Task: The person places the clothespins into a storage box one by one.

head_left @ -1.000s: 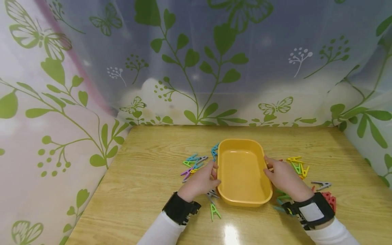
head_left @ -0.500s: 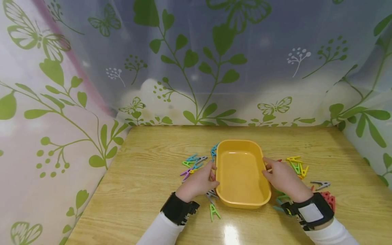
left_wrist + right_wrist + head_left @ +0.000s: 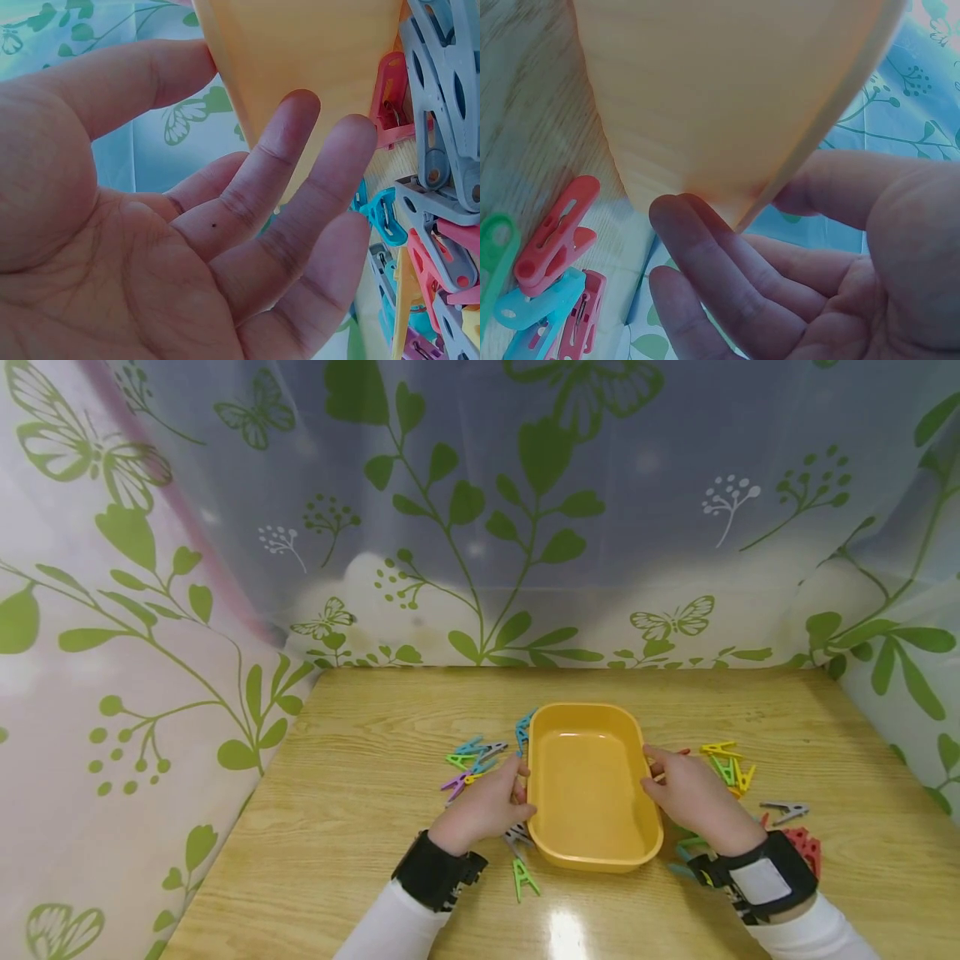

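A yellow plastic basin [image 3: 596,856] stands upright on the wooden table, with nothing inside it. My left hand [image 3: 487,806] is at its left side, the thumb at the rim and the loosely bent fingers [image 3: 292,127] along the outer wall. On the right side my right hand [image 3: 697,793] holds the basin, thumb over the rim and fingers [image 3: 705,247] against the outer wall. Left of the basin lie several coloured clothespins [image 3: 480,762], some partly hidden by my left hand. More clothespins [image 3: 723,768] lie on the right, around and beneath my right hand and wrist.
A light green clothespin [image 3: 525,881] and a grey one [image 3: 517,837] lie near the basin's front left. Red clothespins [image 3: 806,847] are bunched beside my right wrist. A printed curtain [image 3: 480,527] closes off the table's back and sides.
The basin and both hands shift very slightly left in the head view, as does the whole scene. Both hands keep their places at the basin's sides.
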